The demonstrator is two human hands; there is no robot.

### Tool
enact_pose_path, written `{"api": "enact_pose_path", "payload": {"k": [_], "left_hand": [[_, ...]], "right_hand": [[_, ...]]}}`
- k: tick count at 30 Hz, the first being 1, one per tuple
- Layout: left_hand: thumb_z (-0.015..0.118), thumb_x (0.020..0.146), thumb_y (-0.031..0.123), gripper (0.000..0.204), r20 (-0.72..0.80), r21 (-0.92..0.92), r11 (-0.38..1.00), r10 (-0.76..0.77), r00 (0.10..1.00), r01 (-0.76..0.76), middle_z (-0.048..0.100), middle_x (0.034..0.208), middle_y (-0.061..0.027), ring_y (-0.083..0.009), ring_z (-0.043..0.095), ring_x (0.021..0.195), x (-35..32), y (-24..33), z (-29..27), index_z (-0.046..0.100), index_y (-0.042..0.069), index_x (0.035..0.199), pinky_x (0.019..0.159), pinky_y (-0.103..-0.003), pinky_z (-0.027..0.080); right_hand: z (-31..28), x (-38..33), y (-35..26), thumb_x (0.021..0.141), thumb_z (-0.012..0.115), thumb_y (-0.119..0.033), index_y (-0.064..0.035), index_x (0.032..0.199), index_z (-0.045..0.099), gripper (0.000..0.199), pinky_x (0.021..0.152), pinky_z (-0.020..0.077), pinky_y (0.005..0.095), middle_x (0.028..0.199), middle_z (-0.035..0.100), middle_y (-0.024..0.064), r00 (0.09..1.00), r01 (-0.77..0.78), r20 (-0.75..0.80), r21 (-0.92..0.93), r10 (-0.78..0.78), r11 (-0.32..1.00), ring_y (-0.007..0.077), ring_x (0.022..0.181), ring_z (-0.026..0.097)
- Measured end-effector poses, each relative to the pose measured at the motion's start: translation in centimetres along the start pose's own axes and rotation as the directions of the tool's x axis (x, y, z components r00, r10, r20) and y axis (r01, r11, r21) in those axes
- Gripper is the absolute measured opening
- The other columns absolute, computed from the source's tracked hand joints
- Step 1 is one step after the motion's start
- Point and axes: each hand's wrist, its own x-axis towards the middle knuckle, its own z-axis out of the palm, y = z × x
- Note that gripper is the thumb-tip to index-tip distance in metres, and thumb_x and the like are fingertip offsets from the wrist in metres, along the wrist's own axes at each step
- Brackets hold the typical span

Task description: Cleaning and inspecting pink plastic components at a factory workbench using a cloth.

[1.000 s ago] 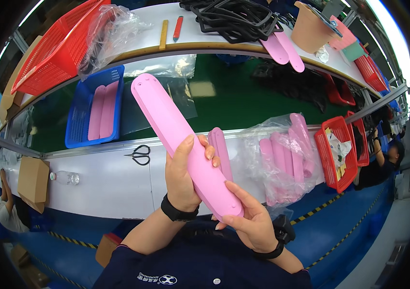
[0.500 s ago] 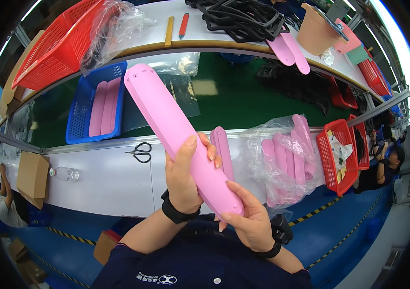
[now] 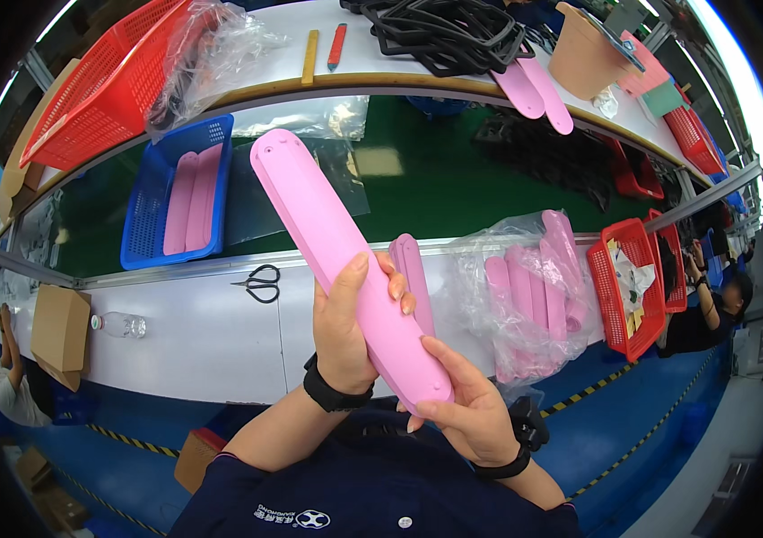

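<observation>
A long pink plastic shell with rounded ends (image 3: 326, 229) is held slantwise above the white table, its far end up and to the left. My left hand (image 3: 345, 309) wraps round its middle, thumb on top and fingers at the right edge. At the near end, my right hand (image 3: 471, 403) pinches the shell between thumb and fingers. Just beyond my hands, another pink shell (image 3: 413, 278) lies on the table. Several more pink shells (image 3: 525, 291) sit in a clear plastic bag (image 3: 475, 255) to the right. The underside of the held shell is hidden.
A blue basket (image 3: 135, 220) with pink shells stands on the green surface at left. Scissors (image 3: 263, 284), a clear bottle (image 3: 126, 325) and a cardboard box (image 3: 60, 336) are on the table (image 3: 193, 359). Red baskets (image 3: 613, 305) stand at right. Black frames (image 3: 440, 40) lie on the upper shelf.
The far end of the pink shell has swung slightly right and toward me, so it points more upward. Both hands keep the same hold.
</observation>
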Motion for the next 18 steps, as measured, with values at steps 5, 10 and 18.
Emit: {"api": "enact_pose_path", "payload": {"k": [5,10,18], "left_hand": [[0.050,0.092,0.021,0.024,0.014,0.050,0.999,0.020,1.000,-0.020,0.050,0.091,-0.0097,-0.0152,0.049,0.070,-0.2,0.2,0.3,0.043,0.000,0.099,0.060,-0.031,0.044],[0.051,0.091,0.022,0.025,0.008,0.085,0.996,0.019,1.000,-0.020,0.050,0.091,-0.0099,-0.0154,0.049,0.070,-0.6,-0.2,0.6,0.043,0.001,0.101,0.060,-0.031,0.044],[0.051,0.092,0.022,0.023,0.007,0.044,0.999,0.021,1.000,-0.021,0.050,0.090,-0.0100,-0.0156,0.050,0.070,-0.1,-0.1,-0.2,0.044,0.001,0.099,0.060,-0.032,0.044]], "right_hand": [[-0.1,0.1,0.5,0.084,0.057,0.008,-0.0008,0.139,0.032,0.061,0.071,0.0536,0.0300,0.120,0.047,0.0147,1.000,0.029,-0.010,0.007,-0.029,1.000,0.0216,0.093,0.060],[-0.3,0.1,0.9,0.081,0.063,0.006,-0.0024,0.139,0.030,0.067,0.070,0.0524,0.0276,0.121,0.046,0.0138,0.993,0.011,-0.109,-0.239,-0.038,0.971,0.0178,0.094,0.058],[-0.9,-0.7,-1.0,0.075,0.068,0.007,-0.0050,0.143,0.024,0.082,0.084,0.0501,0.0323,0.130,0.042,0.0147,0.997,-0.019,0.067,-0.219,0.034,0.976,0.0206,0.109,0.052]]}}
